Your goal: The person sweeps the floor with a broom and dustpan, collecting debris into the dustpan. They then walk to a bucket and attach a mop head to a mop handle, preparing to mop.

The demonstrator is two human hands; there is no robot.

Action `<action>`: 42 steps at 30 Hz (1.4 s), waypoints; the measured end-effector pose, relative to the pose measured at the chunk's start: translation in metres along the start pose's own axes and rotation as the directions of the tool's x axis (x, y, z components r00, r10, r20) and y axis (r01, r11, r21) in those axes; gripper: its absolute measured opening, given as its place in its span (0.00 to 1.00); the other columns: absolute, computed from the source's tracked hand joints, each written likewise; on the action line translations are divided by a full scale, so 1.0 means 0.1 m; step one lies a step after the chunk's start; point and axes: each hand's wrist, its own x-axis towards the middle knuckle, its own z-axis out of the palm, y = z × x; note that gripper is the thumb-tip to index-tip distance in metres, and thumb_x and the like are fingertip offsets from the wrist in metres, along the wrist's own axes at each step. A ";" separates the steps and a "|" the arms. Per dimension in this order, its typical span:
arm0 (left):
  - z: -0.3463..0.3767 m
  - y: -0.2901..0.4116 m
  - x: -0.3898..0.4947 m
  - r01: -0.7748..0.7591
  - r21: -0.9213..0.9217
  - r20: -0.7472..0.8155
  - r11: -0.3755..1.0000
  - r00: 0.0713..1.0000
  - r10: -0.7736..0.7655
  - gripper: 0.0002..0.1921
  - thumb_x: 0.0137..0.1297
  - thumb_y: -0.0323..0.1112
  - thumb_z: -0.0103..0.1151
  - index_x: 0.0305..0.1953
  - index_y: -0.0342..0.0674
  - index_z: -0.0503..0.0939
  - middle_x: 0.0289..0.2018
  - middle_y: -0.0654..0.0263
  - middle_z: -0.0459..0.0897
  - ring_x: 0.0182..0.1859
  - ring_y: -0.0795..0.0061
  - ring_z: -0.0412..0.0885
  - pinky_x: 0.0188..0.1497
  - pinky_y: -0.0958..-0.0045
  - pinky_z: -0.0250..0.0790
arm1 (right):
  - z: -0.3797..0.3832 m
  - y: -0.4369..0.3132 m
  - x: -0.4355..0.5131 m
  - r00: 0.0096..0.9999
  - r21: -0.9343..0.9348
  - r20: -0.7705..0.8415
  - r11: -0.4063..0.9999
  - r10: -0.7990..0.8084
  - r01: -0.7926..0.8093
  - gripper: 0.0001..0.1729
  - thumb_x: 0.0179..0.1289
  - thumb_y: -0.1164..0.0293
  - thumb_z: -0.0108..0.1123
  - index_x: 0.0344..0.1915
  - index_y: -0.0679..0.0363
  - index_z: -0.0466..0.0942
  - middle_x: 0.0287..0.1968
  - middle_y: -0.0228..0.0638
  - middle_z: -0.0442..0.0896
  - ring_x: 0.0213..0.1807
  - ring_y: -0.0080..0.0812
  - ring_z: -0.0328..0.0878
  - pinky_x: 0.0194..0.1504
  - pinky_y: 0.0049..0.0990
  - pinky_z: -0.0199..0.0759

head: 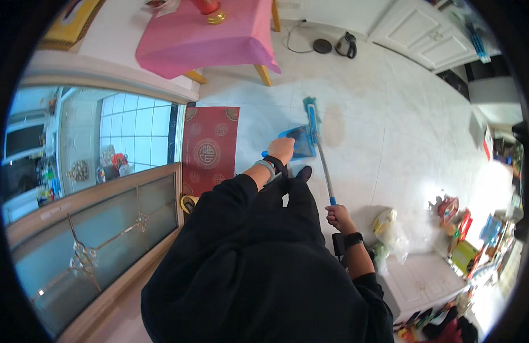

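My right hand (339, 216) is closed around the blue-ended handle of a broom (323, 167) with a grey metal pole. The broom's blue head with green bristles (312, 115) rests on the pale tiled floor, against the right side of a blue dustpan (305, 150). My left hand (281, 149) is a closed fist over the left part of the dustpan. A blue handle end shows just left of that fist; what the fingers grip is hidden. My dark shoe (304, 173) is just below the dustpan.
A red patterned mat (210, 150) lies at the left beside a glazed door (106, 240). Ahead stands a table with a pink cloth (204, 47). An electric kettle (347, 45) and its base (322, 46) sit on the floor. Plastic bags (391, 233) lie by a white cabinet (423, 278).
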 end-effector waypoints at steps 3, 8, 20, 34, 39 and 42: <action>-0.08 -0.04 -0.06 0.004 -0.029 -0.063 1.000 0.998 -0.006 0.09 0.58 0.33 0.44 0.32 0.41 0.77 0.30 0.56 0.80 0.35 0.54 0.78 0.37 0.55 0.70 | -0.13 -0.23 0.07 1.000 -0.019 0.018 1.000 0.022 -0.021 0.13 0.56 0.78 0.50 0.22 0.54 0.57 0.13 0.19 0.54 0.10 0.14 0.51 0.09 0.15 0.40; -0.09 -0.22 -0.14 0.040 -0.036 -0.124 0.999 0.991 -0.044 0.09 0.58 0.33 0.44 0.31 0.41 0.78 0.29 0.56 0.80 0.34 0.54 0.78 0.35 0.55 0.70 | -0.25 -0.54 0.46 0.999 -0.096 -0.024 0.995 0.026 -0.028 0.08 0.58 0.77 0.48 0.25 0.57 0.60 0.14 0.21 0.56 0.11 0.15 0.53 0.10 0.15 0.42; -0.06 -0.50 -0.09 0.257 -0.121 0.004 0.959 0.966 -0.258 0.13 0.59 0.31 0.44 0.44 0.43 0.76 0.35 0.55 0.80 0.37 0.55 0.78 0.39 0.56 0.70 | 0.46 -0.65 0.98 0.967 -0.153 0.090 0.962 0.240 -0.224 0.11 0.59 0.76 0.47 0.20 0.55 0.60 0.12 0.24 0.59 0.09 0.18 0.53 0.10 0.17 0.42; -1.16 -2.46 -0.98 0.529 -0.523 -0.129 0.669 0.726 -0.675 0.14 0.52 0.23 0.47 0.42 0.38 0.75 0.31 0.49 0.80 0.36 0.49 0.78 0.39 0.54 0.70 | 2.93 -1.57 0.97 0.988 -0.687 0.099 0.726 0.122 -0.021 0.15 0.59 0.73 0.52 0.20 0.53 0.57 0.13 0.22 0.59 0.10 0.16 0.55 0.09 0.16 0.43; -1.21 -3.31 -0.80 0.533 -0.614 -0.124 0.582 0.664 -0.738 0.18 0.52 0.23 0.46 0.46 0.40 0.73 0.34 0.48 0.79 0.38 0.47 0.77 0.41 0.51 0.69 | 4.08 -1.74 1.91 0.976 -0.816 0.099 0.546 -0.195 0.192 0.24 0.63 0.53 0.49 0.17 0.59 0.66 0.09 0.28 0.62 0.07 0.25 0.59 0.08 0.25 0.50; -1.23 -3.68 -0.64 0.551 -0.653 -0.117 0.520 0.605 -0.788 0.19 0.52 0.23 0.47 0.49 0.41 0.73 0.35 0.48 0.79 0.39 0.47 0.77 0.41 0.51 0.69 | 4.76 -1.93 2.47 0.937 -0.868 0.172 0.403 -0.305 0.290 0.30 0.61 0.47 0.46 0.14 0.60 0.67 0.09 0.31 0.65 0.07 0.26 0.63 0.09 0.24 0.54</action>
